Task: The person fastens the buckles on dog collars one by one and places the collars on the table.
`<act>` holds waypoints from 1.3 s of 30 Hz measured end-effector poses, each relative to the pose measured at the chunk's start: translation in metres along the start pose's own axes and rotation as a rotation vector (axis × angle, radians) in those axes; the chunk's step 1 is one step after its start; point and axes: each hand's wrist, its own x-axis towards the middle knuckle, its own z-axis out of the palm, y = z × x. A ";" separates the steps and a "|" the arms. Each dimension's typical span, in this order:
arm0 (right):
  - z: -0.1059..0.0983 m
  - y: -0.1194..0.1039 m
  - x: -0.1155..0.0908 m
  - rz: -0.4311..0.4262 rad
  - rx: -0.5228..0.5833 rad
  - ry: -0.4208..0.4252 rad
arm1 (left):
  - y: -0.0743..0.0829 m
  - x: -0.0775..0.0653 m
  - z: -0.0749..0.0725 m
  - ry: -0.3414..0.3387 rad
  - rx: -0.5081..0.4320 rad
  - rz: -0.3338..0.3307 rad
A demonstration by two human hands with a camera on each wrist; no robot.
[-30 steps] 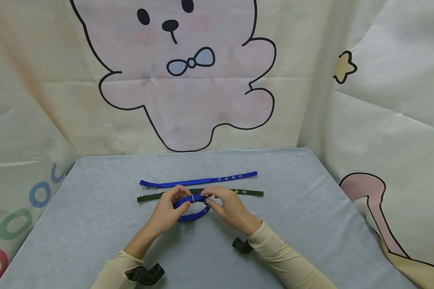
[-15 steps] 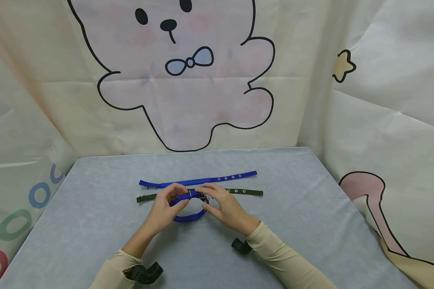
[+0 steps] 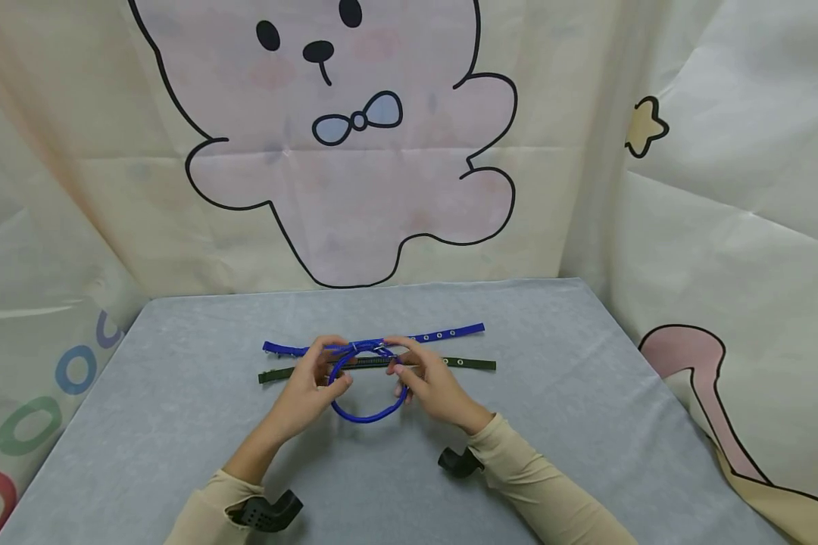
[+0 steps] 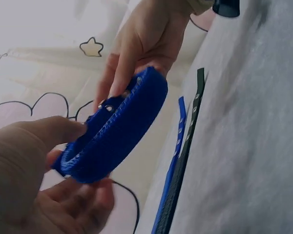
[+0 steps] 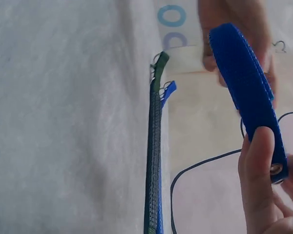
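Observation:
A blue collar point(image 3: 364, 419), closed into a ring, is held up between both hands above the table. Its buckle side is at the top, away from the person. My left hand point(image 3: 311, 387) grips the ring's left side; in the left wrist view its thumb is on the band point(image 4: 124, 134) and the fingers are underneath. On the right side, my right hand point(image 3: 438, 386) pinches the collar, the thumb lying on the band near a metal eyelet point(image 5: 276, 169) in the right wrist view. Fingers hide part of the buckle.
Behind the ring, a second blue collar point(image 3: 446, 334) lies stretched out on the grey cloth-covered table point(image 3: 552, 424). Nearer lies a dark green collar point(image 3: 476, 364), also flat, with eyelets at its right end. A printed fabric backdrop point(image 3: 436, 189) stands beyond the table.
The ring has tipped upright and looks rounder and wider. Both hands have risen slightly and moved a little apart, still holding it. The two flat collars have stayed put.

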 end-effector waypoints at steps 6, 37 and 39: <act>-0.006 0.000 0.002 0.106 0.201 0.041 | 0.000 -0.001 -0.005 -0.062 0.103 -0.015; -0.003 -0.004 0.006 0.131 0.130 -0.141 | 0.009 -0.006 -0.049 -0.187 0.238 -0.098; -0.002 -0.004 0.006 0.123 0.136 -0.137 | 0.010 -0.006 -0.051 -0.198 0.226 -0.092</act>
